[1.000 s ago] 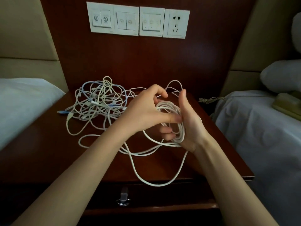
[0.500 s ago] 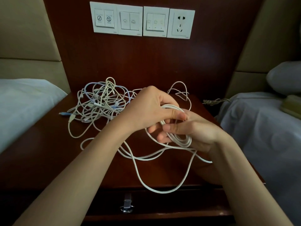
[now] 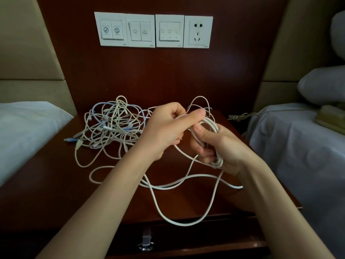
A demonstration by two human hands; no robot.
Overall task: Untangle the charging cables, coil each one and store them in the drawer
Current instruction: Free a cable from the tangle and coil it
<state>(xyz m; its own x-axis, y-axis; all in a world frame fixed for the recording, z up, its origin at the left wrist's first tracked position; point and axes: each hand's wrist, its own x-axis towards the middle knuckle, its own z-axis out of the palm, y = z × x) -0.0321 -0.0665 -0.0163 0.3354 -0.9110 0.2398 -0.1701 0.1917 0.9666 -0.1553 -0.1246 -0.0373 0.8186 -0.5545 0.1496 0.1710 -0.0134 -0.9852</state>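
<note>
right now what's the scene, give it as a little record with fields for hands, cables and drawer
left hand: pinches the white cable at the top of its coil
right hand: holds the coil, loops wound round its fingers
slack: trails across the nightstand and loops over its front edge
tangled pile: white and pale blue cables, back left, not yet sorted
drawer: under the top, looks closed

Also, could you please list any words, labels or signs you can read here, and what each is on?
No text is legible.
Leftmost switch plate: two round symbols with captions under them, too blurred to read.
Socket plate, lower corner: tiny mark, too small to read.
</note>
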